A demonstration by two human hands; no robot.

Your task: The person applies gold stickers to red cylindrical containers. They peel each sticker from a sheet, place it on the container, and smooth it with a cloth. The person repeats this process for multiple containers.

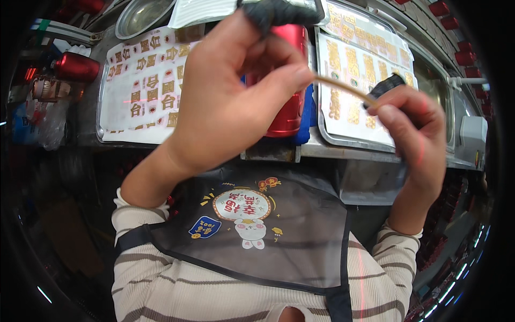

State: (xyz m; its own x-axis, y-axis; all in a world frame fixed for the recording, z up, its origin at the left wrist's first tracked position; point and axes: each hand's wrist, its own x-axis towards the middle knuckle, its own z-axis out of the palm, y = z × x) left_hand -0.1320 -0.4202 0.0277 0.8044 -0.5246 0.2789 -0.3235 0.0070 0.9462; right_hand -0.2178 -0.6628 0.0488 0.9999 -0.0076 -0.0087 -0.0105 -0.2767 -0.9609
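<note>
Raised in front of my chest, my left hand [225,102] pinches one end of a thin tan strip [343,85] between thumb and finger. My right hand [416,126] grips the strip's other end, so it spans the gap between both hands, sloping down to the right. Black wrappings cover some fingertips on each hand. Partly hidden behind my left hand, a glossy red bottle-like vessel [285,118] rests on blue cloth [308,112]. Sheets of gold character decals [153,88] lie on a tray at left, and another decal sheet [351,115] lies on a metal tray at right.
A metal bowl [140,20] stands at the far left, above another red vessel [78,67] on its side. At right are a metal basin [432,99], a tap [469,81] and a white container [473,133]. My dark apron [306,231] faces the bench edge.
</note>
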